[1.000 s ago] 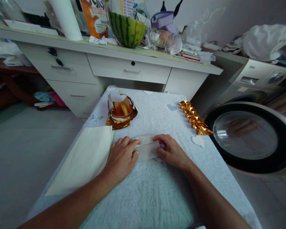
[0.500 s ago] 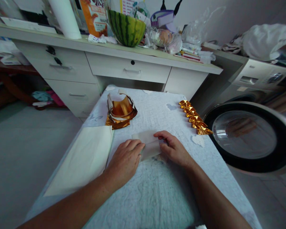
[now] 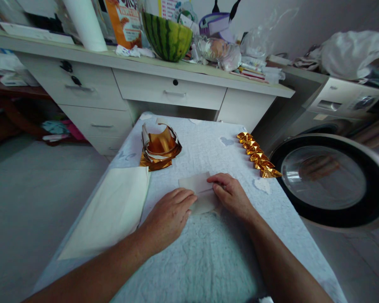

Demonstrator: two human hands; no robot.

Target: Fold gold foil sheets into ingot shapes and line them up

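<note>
White paper (image 3: 193, 182) hold under flattened left hand (image 3: 169, 213) and crease evenly, pinched in right hand (image 3: 233, 197), clear of table (image 3: 205, 261) edges.

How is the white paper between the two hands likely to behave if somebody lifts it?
The white paper is probably light and rather floppy, as it looks thin and lies nearly flat on the cloth. It may bend first along the line crossing it, which looks like a fold.
</note>
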